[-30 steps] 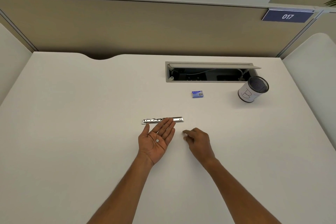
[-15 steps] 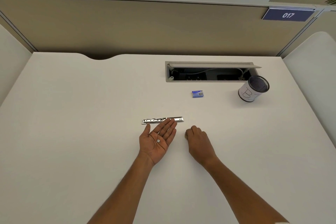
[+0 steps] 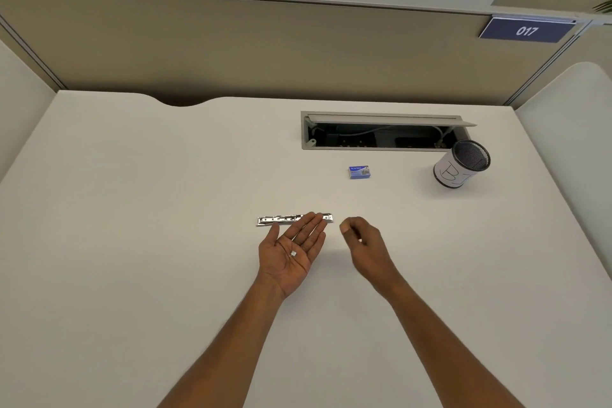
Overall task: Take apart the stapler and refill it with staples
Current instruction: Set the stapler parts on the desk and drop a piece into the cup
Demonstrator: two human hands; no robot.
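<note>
A long silver metal stapler rail (image 3: 280, 219) lies flat on the white desk (image 3: 149, 209), running left to right. My left hand (image 3: 281, 260) lies palm up just in front of it, fingers straight, their tips covering the rail's right part. A tiny silver staple piece (image 3: 293, 254) rests loose in that palm. My right hand (image 3: 369, 250) hovers to the right of the left, fingers curled with the thumb against them, and a tiny bright bit shows in the pinch. A small blue staple box (image 3: 359, 172) sits farther back.
An open cable hatch (image 3: 381, 116) is sunk into the desk at the back. A mesh pen cup (image 3: 462, 164) wrapped in white paper stands at its right end. Beige partition walls close the desk at the back and sides.
My right hand pressed its fingertips to the desk beside the rail's right end, then rose and turned with the fingers pinched. My left hand stayed palm up with the staple piece.
</note>
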